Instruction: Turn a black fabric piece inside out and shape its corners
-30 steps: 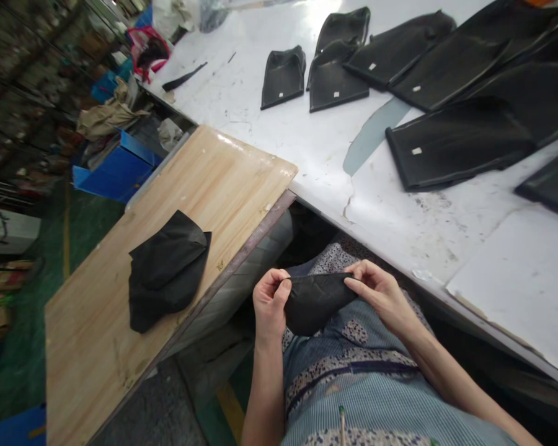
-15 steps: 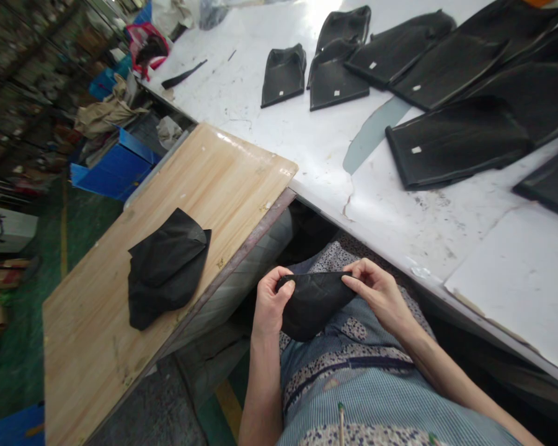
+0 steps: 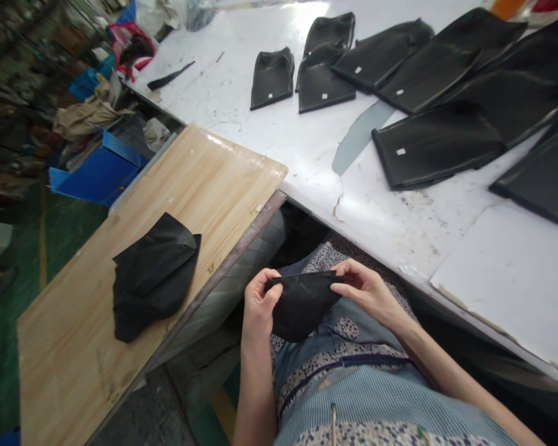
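White table [image 3: 307, 142]: carries a spread of flat black fabric pieces [image 3: 437, 145], several with a small white tag, lying well apart from the person. None is touched.

Wooden table [image 3: 134, 204], to the left and lower: one crumpled black fabric bundle [image 3: 153, 275] lies near its right edge, untouched.

Person seated between the two tables, patterned clothing across the lap.

Small black fabric piece [image 3: 301, 302]: held over the lap, just below the white table's edge, its top edge pulled roughly level between both hands and its body hanging in a rounded pouch shape.

Left hand [image 3: 259, 305]: clenched on the left end of the top edge, thumb over the fabric.
Right hand [image 3: 366, 290]: fingertips pinching the right end of the same edge.

Step, as judged: working or checking the piece's top edge by hand, mid-way, both ends gripped. A next move would likely call for keeping the edge taut while one hand regrips along it; letting either pinch go would drop the piece into the lap.

Against the earlier frames: grip and piece are much the same; the left thumb has curled further over the edge. The view has shifted slightly, so both tables sit a little further left in frame.
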The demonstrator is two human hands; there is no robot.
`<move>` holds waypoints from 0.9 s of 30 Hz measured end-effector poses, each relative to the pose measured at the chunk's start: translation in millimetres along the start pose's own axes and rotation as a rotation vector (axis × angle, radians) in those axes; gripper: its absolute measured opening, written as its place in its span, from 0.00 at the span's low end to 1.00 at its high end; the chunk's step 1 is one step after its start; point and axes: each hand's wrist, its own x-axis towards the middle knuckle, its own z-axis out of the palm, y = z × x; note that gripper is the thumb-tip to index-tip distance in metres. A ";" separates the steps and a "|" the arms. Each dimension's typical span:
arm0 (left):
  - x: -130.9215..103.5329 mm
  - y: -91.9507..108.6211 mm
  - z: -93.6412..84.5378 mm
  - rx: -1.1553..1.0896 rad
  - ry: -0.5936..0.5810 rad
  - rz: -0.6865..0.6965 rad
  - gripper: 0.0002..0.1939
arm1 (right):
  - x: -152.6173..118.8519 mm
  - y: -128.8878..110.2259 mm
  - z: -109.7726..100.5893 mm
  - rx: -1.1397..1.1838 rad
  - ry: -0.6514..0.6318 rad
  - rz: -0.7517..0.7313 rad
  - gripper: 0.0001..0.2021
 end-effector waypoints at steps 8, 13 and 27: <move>-0.9 9.0 -1.8 -0.026 0.013 0.039 0.06 | -1.2 -8.3 2.2 0.018 -0.008 0.005 0.15; -1.2 9.1 -2.7 -0.004 0.030 0.062 0.07 | -3.2 -11.6 7.0 0.047 0.054 0.044 0.17; -1.6 7.9 -8.3 0.028 0.062 0.060 0.07 | -6.3 -13.4 13.6 -0.042 0.102 -0.025 0.15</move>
